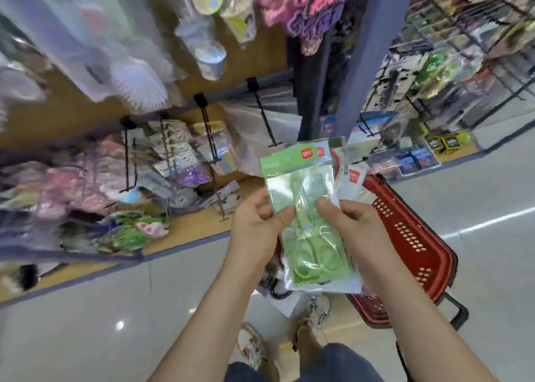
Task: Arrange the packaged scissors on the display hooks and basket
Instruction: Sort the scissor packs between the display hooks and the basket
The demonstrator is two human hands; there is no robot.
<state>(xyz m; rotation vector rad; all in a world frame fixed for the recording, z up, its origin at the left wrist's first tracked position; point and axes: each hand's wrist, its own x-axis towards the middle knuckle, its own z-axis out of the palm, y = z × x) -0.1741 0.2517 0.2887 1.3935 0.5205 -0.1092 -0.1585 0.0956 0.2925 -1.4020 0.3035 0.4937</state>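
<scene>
Head view: nearest, a stack of glossy clear-plastic scissors packets (311, 236) is held upright above the pale polished floor (86, 323), pinched at both sides. The left hand (254, 225) is curled round the stack's left edge, thumb laid on the front; the right hand (357, 231) grips the right edge likewise. Green round-handled scissors are seen through the front packet, under a green card header. Just behind, to the right, a red perforated plastic basket (417, 245) stands on the floor, a white packet (351, 180) sticking up from it. Farther off, thin black metal display hooks (264, 115) jut from a rail, one bare, others hung with blurred packets.
</scene>
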